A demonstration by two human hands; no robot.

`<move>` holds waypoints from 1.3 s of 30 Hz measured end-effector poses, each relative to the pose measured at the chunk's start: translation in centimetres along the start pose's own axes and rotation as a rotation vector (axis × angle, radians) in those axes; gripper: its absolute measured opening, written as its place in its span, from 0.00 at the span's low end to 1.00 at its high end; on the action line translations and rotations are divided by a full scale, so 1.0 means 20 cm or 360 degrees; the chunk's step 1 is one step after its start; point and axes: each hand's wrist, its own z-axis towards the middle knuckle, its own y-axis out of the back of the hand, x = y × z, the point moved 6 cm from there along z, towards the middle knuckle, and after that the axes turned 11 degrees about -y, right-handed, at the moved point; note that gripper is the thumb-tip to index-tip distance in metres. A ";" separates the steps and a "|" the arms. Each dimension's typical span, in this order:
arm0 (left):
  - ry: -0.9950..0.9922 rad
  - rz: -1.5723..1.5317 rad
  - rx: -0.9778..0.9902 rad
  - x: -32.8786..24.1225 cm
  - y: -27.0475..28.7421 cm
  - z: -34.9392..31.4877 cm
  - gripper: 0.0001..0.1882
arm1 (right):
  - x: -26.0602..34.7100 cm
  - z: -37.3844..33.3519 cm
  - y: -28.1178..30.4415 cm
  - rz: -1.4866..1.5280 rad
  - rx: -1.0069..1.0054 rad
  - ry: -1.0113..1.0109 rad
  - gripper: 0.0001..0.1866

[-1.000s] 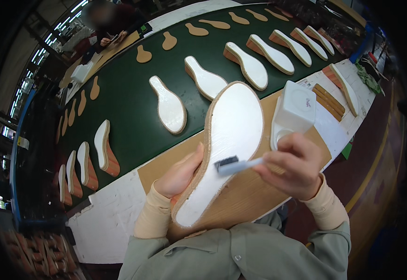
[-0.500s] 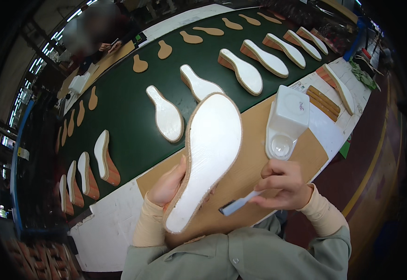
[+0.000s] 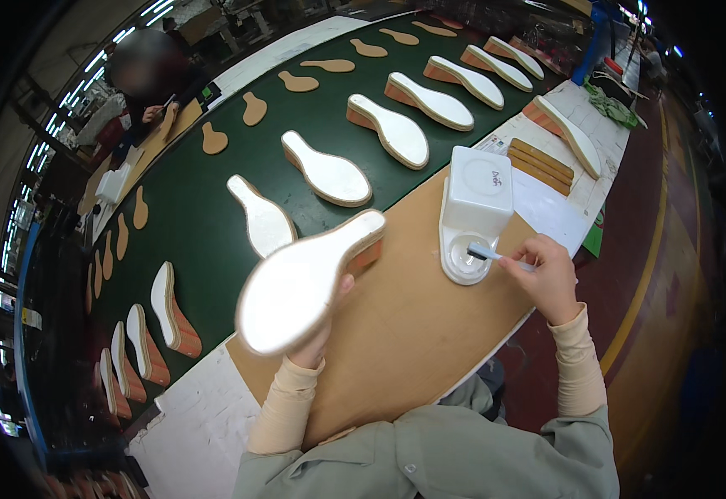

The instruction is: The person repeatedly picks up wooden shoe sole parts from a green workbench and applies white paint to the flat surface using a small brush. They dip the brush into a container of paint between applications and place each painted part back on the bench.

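A wedge shoe sole (image 3: 289, 293) with a shiny white face and a tan edge is held up in my left hand (image 3: 317, 337), its narrow end pointing to the upper right. The sole hides most of that hand's fingers. My right hand (image 3: 542, 274) pinches a small brush (image 3: 500, 259) with a pale handle. The brush's dark bristles are over the round cup of a white dispenser (image 3: 479, 195), dipped into it or just above; I cannot tell whether they touch. Below the sole lies a sheet of brown cardboard (image 3: 417, 333).
Several white-faced wedge soles (image 3: 329, 170) and flat tan insoles (image 3: 255, 108) lie along a green conveyor belt (image 3: 205, 216). Brown sticks (image 3: 540, 166) and another wedge sole (image 3: 569, 137) rest beyond the dispenser. Across the belt a person (image 3: 151, 91) works at a bench.
My right hand has carried the brush forward and right to the dispenser's cup. The sole in my left hand has swung round, its narrow end now up and right. The view has shifted slightly.
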 end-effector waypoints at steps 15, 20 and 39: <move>0.1358 -0.2397 0.0167 -0.02 -0.11 -0.36 0.46 | -0.02 0.06 -0.14 -0.0064 0.0395 -0.0046 0.13; 0.1209 -0.2269 0.0339 0.02 -0.09 -0.38 0.45 | 0.05 -0.03 -0.25 0.1006 0.1509 -0.0370 0.12; 0.0575 -0.2021 0.0211 -0.29 -0.21 -0.10 0.39 | 0.92 -0.20 0.02 0.0605 -0.0283 0.0886 0.10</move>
